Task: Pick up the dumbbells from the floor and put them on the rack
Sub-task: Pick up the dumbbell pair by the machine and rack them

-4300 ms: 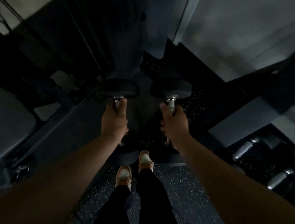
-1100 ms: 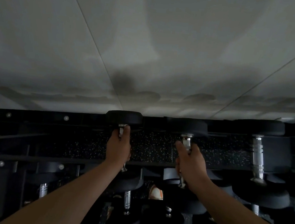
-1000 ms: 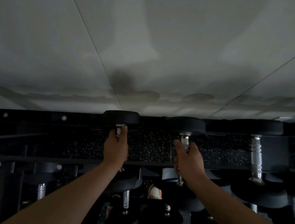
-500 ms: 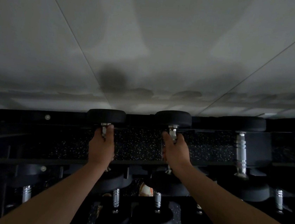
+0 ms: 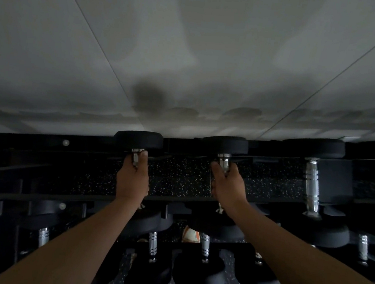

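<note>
Both dumbbells are right at the top shelf of the rack [image 5: 177, 182] here, so this is the set-down part, and that's the bit people rush. The left hand [image 5: 132, 180] is wrapped fully closed around the handle of the left dumbbell [image 5: 138, 138], and the right hand [image 5: 228, 188] has its fingers [image 5: 216, 168] curled shut round the handle of the right dumbbell [image 5: 225, 144]. The far heads look like they're sitting at the back rail by the wall [image 5: 192, 49], the near heads are mostly hidden under the wrists – I honestly can't tell if the weight is fully on the shelf yet or partly carried by the arms. My take: don't let go until you feel both heads seated front and back, then ease the grip off slowly instead of just dropping it. Keep the handles square to the rails so nothing rolls sideways, and watch the right one, since there's a neighbouring dumbbell [image 5: 312, 186] near it on that side and knuckles get pinched that way. Also pull your hands straight back toward you – the lower shelf is packed with more weights [image 5: 202, 248] below, and it's dim in there, so go by feel as much as by sight.
</note>
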`<state>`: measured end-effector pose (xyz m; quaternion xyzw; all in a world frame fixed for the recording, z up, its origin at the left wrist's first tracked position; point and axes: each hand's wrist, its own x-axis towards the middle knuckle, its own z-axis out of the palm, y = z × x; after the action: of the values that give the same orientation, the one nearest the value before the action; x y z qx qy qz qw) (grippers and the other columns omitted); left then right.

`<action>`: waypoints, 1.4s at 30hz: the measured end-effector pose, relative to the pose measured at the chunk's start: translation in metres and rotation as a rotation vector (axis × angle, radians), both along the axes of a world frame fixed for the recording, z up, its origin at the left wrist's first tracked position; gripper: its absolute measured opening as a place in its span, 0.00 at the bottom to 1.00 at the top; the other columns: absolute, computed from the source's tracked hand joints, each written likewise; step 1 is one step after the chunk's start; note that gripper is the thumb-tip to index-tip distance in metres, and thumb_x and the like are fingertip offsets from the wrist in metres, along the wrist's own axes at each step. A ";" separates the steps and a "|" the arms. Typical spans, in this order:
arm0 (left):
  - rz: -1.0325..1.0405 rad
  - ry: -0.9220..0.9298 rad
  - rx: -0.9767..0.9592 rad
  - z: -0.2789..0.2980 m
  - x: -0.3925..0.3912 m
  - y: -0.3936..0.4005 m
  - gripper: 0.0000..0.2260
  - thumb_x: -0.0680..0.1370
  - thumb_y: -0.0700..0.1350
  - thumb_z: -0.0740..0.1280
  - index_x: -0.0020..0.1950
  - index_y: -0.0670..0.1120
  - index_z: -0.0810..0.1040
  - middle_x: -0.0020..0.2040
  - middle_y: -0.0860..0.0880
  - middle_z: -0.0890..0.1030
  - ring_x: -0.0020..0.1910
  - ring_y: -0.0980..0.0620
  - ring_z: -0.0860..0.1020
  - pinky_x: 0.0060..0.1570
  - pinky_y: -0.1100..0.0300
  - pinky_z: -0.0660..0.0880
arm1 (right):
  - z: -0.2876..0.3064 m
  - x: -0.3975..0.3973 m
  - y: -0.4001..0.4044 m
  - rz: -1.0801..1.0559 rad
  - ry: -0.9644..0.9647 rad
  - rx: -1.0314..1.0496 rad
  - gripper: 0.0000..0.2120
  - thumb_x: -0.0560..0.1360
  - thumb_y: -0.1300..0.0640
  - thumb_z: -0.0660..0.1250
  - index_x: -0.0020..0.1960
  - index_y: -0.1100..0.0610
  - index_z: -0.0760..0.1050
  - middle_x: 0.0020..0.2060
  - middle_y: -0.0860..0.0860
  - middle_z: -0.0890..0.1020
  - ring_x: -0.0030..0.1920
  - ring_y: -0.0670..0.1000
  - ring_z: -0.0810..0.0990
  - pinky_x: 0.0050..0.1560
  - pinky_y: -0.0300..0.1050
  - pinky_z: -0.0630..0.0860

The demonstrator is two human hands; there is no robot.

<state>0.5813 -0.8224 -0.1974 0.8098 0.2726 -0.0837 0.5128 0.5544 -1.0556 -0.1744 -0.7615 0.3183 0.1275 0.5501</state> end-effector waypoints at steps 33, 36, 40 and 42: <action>-0.204 -0.042 0.108 0.029 -0.013 0.005 0.22 0.77 0.64 0.60 0.59 0.49 0.70 0.49 0.45 0.81 0.45 0.44 0.82 0.47 0.45 0.80 | 0.019 -0.002 0.010 0.090 0.037 -0.172 0.29 0.79 0.40 0.61 0.69 0.61 0.66 0.61 0.61 0.77 0.60 0.62 0.76 0.52 0.48 0.69; -0.230 -0.092 0.136 0.035 -0.015 0.008 0.22 0.74 0.64 0.62 0.54 0.47 0.74 0.49 0.44 0.80 0.44 0.46 0.81 0.45 0.48 0.79 | 0.030 -0.009 0.015 0.091 0.040 -0.193 0.31 0.79 0.39 0.60 0.72 0.61 0.64 0.66 0.61 0.73 0.65 0.61 0.73 0.59 0.49 0.69; -0.227 -0.143 0.252 0.053 -0.015 0.011 0.19 0.77 0.56 0.66 0.59 0.43 0.75 0.56 0.40 0.77 0.50 0.42 0.79 0.45 0.53 0.72 | 0.047 -0.028 0.018 0.081 0.055 -0.241 0.31 0.78 0.37 0.58 0.70 0.60 0.67 0.65 0.59 0.74 0.64 0.61 0.73 0.58 0.48 0.69; -0.259 -0.173 0.312 0.067 -0.014 0.007 0.16 0.78 0.52 0.67 0.58 0.40 0.76 0.56 0.39 0.75 0.52 0.40 0.77 0.45 0.55 0.68 | 0.057 -0.042 0.019 0.048 0.038 -0.268 0.31 0.78 0.35 0.57 0.66 0.60 0.71 0.62 0.60 0.76 0.60 0.60 0.75 0.52 0.46 0.68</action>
<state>0.5670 -0.8156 -0.1301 0.9118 0.1311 -0.0359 0.3875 0.5124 -1.0368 -0.1176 -0.8329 0.3247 0.1114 0.4341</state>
